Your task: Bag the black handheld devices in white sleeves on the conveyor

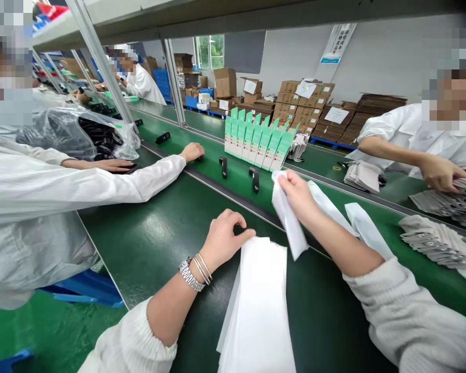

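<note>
My right hand [297,194] pinches a thin white pouch [289,223] by its upper end, and the pouch hangs down over the belt's near edge. My left hand [225,238], wearing a watch and bangles at the wrist, has its thumb at the top corner of a stack of white pouches [262,300]. A gap shows between that thumb and the curled fingers, with nothing in it. Two small black devices [254,179] lie on the green belt just left of my right hand. Beyond my right forearm lie more white pouches [367,228].
Upright green-and-white boxes [256,140] stand in a row on the belt. At left a co-worker's hand [192,152] reaches onto the belt, near a plastic bag [77,134] of black parts. Another person's hand [438,171] touches grey bundles at right. A metal post [173,83] rises behind.
</note>
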Motion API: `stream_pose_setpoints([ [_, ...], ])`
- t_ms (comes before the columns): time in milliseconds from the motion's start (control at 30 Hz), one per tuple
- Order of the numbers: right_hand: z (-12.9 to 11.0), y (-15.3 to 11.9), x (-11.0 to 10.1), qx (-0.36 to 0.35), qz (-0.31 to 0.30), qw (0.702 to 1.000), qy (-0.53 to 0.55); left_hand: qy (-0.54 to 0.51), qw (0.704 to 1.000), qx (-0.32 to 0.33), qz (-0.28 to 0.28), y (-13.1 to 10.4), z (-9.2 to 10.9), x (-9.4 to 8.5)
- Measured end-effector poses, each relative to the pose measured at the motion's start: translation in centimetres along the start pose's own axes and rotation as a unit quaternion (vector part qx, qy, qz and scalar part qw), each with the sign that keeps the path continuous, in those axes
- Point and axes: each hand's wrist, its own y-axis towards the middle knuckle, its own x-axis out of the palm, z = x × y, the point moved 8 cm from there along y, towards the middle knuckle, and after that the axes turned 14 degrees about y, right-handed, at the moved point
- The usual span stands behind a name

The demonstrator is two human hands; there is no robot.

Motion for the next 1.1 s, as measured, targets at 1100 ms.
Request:
stream_pose_setpoints([
  [1100, 2.5, -7.8, 5.2, 0.139, -0.152, 0.942, 0.266, -0.06, 0.989, 0.13, 0.024, -1.3, 3.5, -0.9],
])
